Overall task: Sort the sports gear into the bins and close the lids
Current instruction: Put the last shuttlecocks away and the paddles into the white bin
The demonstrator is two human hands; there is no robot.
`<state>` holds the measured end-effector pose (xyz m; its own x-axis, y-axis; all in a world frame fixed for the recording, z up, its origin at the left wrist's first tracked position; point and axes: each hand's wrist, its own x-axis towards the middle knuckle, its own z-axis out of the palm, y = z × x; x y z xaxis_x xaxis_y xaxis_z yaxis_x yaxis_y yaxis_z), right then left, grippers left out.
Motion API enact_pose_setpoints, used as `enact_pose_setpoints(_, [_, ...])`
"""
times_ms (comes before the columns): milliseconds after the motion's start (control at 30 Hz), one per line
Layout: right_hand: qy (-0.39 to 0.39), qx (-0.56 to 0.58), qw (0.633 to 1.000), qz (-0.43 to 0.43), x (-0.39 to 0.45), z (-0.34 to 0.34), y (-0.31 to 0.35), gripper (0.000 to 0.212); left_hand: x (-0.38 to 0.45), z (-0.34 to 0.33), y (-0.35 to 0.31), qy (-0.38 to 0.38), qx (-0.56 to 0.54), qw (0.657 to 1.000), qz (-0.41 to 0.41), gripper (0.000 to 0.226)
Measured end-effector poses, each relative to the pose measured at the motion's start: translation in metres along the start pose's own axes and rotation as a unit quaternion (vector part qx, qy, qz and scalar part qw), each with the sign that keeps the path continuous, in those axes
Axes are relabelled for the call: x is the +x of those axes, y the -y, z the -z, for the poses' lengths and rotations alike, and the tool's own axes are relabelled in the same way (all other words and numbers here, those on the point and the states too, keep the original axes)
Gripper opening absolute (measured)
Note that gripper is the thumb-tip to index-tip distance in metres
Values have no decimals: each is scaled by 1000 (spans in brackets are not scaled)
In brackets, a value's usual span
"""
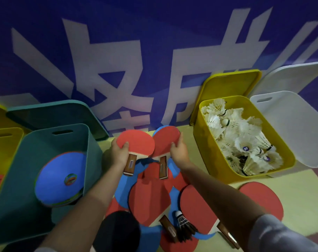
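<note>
The left hand [119, 153] gripped a red-faced table tennis paddle with a wooden handle [136, 145] by the blade edge, thumb on the red face. The right hand [178, 151] held a second red-faced wooden-handled paddle [164, 142] in the same way, fingers curled around the far rim. Both paddles were above the pile, blades touching and slightly overlapping in the middle. Their long axes ran away from the person: round blades toward the blue banner with large white characters [129, 57], handles pointing back toward the person.

Under them was a heap of red and blue paddles [152, 193] on the pale floor, with a black feather shuttlecock [183, 224] lying on top near the front. To the left stood the teal plastic bin [51, 140], its lid leaning open behind it, with blue round discs [60, 177] inside. To the right stood the yellow plastic bin [205, 140], lid open, full of white feather shuttlecocks [240, 135]. Just beside it was a white plastic bin [291, 124], also open; what was inside it could not be seen.
</note>
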<state>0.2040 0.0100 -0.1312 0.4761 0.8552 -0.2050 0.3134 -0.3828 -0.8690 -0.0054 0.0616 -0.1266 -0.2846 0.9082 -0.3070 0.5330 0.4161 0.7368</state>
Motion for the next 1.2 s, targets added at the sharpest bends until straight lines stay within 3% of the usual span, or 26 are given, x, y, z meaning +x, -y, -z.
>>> enact_pose_setpoints(133, [-8,59,996,58,-7,37,46,61,-10,22,-62,20,-214,975,-57,41])
enact_pose_setpoints(433, [-116,185,970,108,-8,167,104,57,-72,5,-185,38,-356,923,-142,28])
enact_pose_setpoints(733, [-114,262,951,114,43,298,45,41,-149,-111,-245,92,-391,905,-144,48])
enact_pose_setpoints(1000, [-101,215,967,95,109,430,-45,39,-199,-239,-284,113,-401,904,-97,46])
enact_pose_setpoints(1200, [-95,150,984,16,163,481,-109,44,-202,-278,-287,75,-364,926,-72,45])
